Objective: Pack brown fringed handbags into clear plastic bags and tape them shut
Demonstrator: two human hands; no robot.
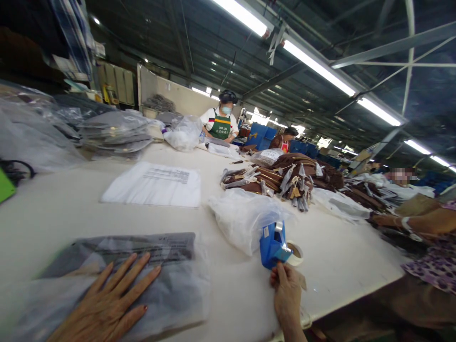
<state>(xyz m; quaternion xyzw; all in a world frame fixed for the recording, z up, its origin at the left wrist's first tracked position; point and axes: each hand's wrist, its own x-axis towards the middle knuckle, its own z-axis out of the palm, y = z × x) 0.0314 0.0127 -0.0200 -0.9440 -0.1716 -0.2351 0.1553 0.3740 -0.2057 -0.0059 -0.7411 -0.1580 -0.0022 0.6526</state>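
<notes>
My left hand (110,299) lies flat with fingers spread on a clear plastic bag (192,294) holding a folded dark grey garment (131,242). Black print shows on the bag's far part. At the near edge of a blue tape dispenser (272,244), my right hand (287,287) is closed, thumb and forefinger pinched on the tape end, which is mostly hidden by the fingers. A roll of whitish tape (296,254) sits beside the dispenser, on its right. A crumpled clear plastic bag (238,216) touches the dispenser's far left side.
A stack of white printed plastic bags (153,183) lies beyond my left hand on the white table (228,285). Brown garments with tags (285,178) are heaped at the back right, bagged grey ones (114,130) at the left. Co-workers stand behind; another person's arm (423,223) reaches in at right.
</notes>
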